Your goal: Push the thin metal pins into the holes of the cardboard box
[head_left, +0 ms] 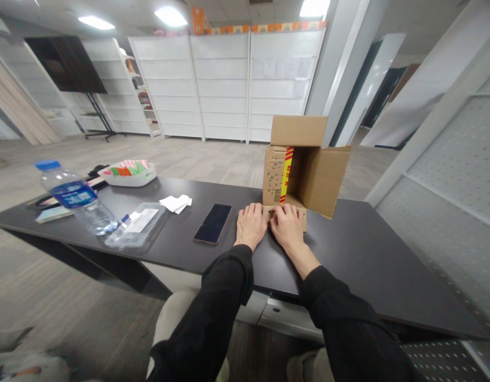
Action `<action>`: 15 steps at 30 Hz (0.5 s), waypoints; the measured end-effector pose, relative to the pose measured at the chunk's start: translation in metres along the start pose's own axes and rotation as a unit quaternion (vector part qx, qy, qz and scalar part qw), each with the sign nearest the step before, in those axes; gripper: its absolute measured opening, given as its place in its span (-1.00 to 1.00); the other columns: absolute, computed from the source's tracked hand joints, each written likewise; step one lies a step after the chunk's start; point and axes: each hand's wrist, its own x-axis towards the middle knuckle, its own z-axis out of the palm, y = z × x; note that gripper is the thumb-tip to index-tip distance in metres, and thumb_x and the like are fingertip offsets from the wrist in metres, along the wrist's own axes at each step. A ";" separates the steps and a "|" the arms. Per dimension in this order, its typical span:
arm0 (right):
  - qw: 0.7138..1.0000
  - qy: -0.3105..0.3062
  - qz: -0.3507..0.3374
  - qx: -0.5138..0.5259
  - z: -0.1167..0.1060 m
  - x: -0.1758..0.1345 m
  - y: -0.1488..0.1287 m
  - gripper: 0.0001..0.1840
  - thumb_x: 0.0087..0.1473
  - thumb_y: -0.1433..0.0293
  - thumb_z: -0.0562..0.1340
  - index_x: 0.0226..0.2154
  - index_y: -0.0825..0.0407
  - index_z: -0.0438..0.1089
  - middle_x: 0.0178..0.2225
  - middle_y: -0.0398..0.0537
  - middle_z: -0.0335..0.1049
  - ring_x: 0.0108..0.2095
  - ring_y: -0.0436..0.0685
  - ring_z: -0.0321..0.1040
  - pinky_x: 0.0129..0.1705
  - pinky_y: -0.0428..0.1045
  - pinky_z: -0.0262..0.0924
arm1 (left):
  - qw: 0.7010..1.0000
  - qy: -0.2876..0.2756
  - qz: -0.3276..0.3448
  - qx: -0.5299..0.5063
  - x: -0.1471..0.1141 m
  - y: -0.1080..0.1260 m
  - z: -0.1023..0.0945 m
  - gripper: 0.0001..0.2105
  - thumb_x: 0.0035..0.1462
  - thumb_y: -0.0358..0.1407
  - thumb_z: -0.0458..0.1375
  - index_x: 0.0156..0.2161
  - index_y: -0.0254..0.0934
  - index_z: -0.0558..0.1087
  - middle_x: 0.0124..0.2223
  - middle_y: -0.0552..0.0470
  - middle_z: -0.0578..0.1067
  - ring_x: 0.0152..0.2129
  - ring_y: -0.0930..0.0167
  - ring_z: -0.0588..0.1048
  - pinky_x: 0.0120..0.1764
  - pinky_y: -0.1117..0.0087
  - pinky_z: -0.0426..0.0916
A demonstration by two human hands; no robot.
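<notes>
An opened cardboard box (pixel 303 180) lies on its side on the dark desk, its mouth facing me. One flap stands up at the top, another swings out to the right, and red-and-yellow tape runs down the left one. Both hands are at the near lower flap. My left hand (pixel 251 223) is closed at that flap's left end, with fingers curled. Beside it, my right hand (pixel 286 223) has bent fingers pressed over the flap and grips it. The fingertips are partly hidden.
Left of my hands lies a phone (pixel 213 224) on the desk (pixel 348 249). Farther left are crumpled tissue (pixel 175 203), a clear plastic case (pixel 138 225), a tilted water bottle (pixel 77 196) and a white basket (pixel 127 176) of colourful packets. A perforated panel (pixel 455 154) borders the right.
</notes>
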 end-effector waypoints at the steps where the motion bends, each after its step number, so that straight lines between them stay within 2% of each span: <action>1: 1.000 0.001 -0.001 -0.001 0.000 0.000 0.000 -0.84 0.15 0.46 0.15 -0.23 0.01 0.42 -0.13 0.09 0.43 -0.09 0.28 0.20 -0.08 0.14 -0.05 | 1.000 0.000 0.000 0.000 0.000 0.000 0.000 -0.86 0.31 -0.42 0.02 -0.07 -0.25 0.36 -0.05 -0.06 0.50 -0.08 0.27 0.44 -0.04 0.26 0.24; 8: 1.000 0.010 -0.007 -0.011 0.001 0.001 0.000 -0.85 0.15 0.46 0.15 -0.23 0.01 0.41 -0.15 0.10 0.44 -0.10 0.29 0.21 -0.09 0.14 -0.06 | 1.000 -0.007 -0.006 -0.005 0.000 0.000 0.000 -0.86 0.31 -0.43 0.02 -0.07 -0.24 0.35 -0.04 -0.07 0.50 -0.06 0.28 0.44 -0.03 0.26 0.23; 15: 1.000 -0.006 -0.002 -0.017 -0.001 0.002 -0.001 -0.88 0.16 0.45 0.14 -0.24 0.02 0.38 -0.15 0.10 0.44 -0.09 0.29 0.21 -0.09 0.13 -0.06 | 1.000 -0.003 -0.003 0.001 0.000 0.000 -0.001 -0.85 0.30 -0.43 0.02 -0.08 -0.25 0.36 -0.06 -0.05 0.51 -0.08 0.27 0.44 -0.06 0.26 0.24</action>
